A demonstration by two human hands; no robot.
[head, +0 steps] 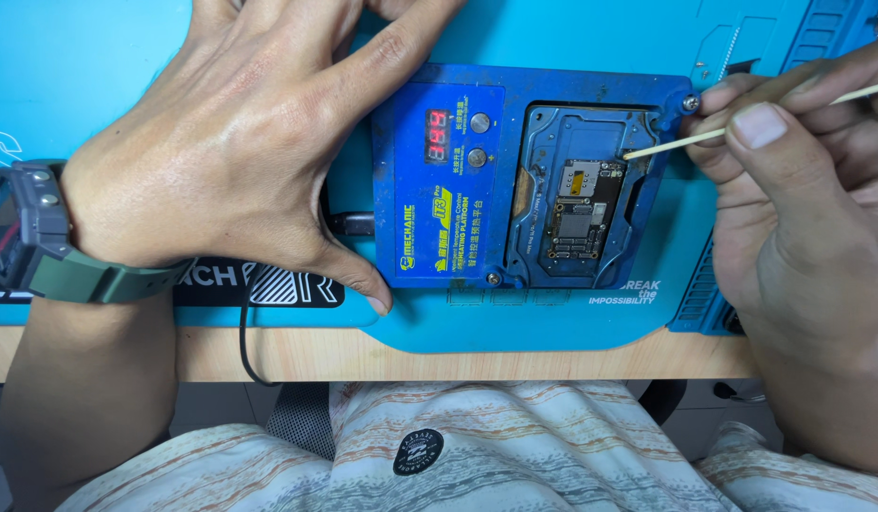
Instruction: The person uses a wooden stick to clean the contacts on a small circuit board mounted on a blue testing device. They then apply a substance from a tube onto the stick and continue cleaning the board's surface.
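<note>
Right hand (pixel 799 218) has a narrow pinch grip on a thin wooden stick (pixel 690 140), thumb and forefinger closed on it w/ the other fingers curled under. Stick runs from the upper right down-left; its tip sits at the top right corner of the small circuit board (pixel 579 210), touching or just above it, can't tell which.

Left hand (pixel 221 142) holds nothing: fingers spread wide, palm down, thumb tip on the mat at the lower left corner of the blue heating platform (pixel 439 171), forefinger along its top edge. Reads as bracing the unit. Green-strapped watch (pixel 27 228) on that wrist.

Board lies clamped in the blue fixture (pixel 543 133) in the platform's right half, approx. centre of frame. Platform rests on a blue work mat (pixel 98 76) on the wooden desk (pixel 439 356); a red display is lit and a black cable (pixel 349 224) plugs into its left side.

Handling, as judgement:
- Stick: v. light, slim, prob. snaps if bent hard. Pinch near the working end for control, light pressure only.
- Board: thin, stiff, fragile, dense w/ tiny parts; maybe hot given the lit display. Take by edges, not the chip faces.
- Platform: metal, looks heavy enough to stay put; hold by the left panel edges, away from the fixture.
</note>
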